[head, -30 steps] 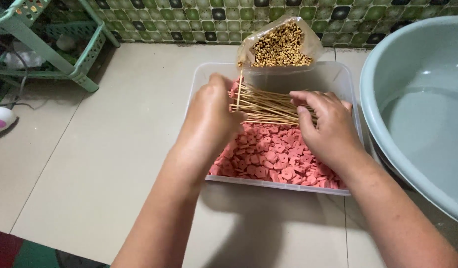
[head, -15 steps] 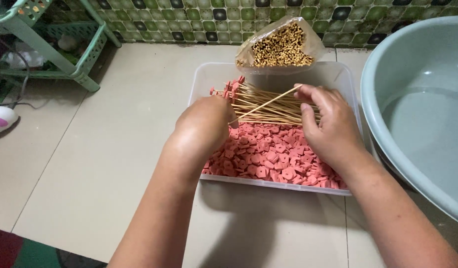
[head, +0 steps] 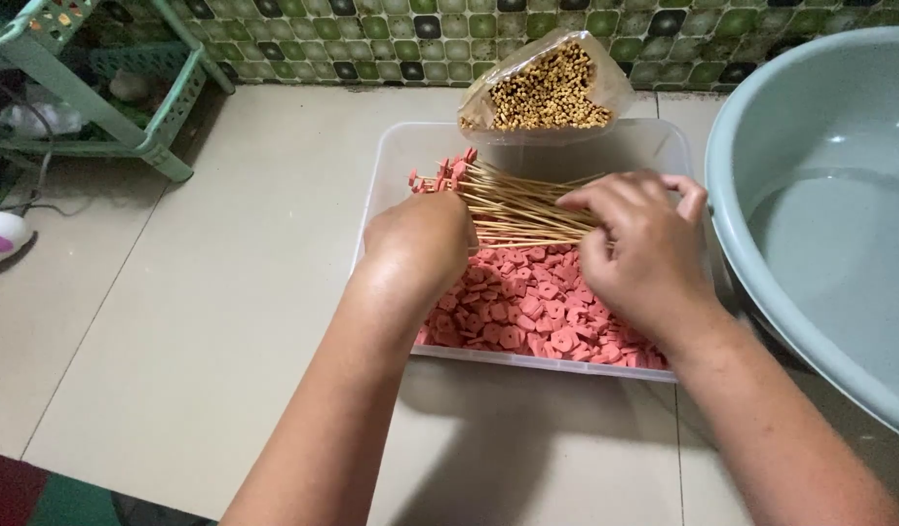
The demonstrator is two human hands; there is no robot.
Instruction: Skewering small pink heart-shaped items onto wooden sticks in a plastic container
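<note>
Nearest the camera, both forearms reach forward over a clear plastic tub that sits on the pale tiled floor.

Left hand: curled into a loose fist, knuckles up, over the tub's left half. Its fingers are turned away from the camera, so what they pinch cannot be told; the hand sits at the near end of the skewer bundle.

Right hand: fingers bent and closed on the bundle of thin bamboo skewers from the right side, thumb and fingertips on the sticks. The skewers lie roughly level across the middle of the tub, above the slices. A few skewer ends at the left carry pink pieces.

Under both hands the tub floor is covered with small pink sausage slices, heaped toward the near wall.

Beyond, at the tub's far rim, a clear bag of more skewers leans, blunt ends facing the camera.

Right: large grey-green basin, touching or just beside the tub. Far left: green plastic rack. Behind: patterned tile wall.
</note>
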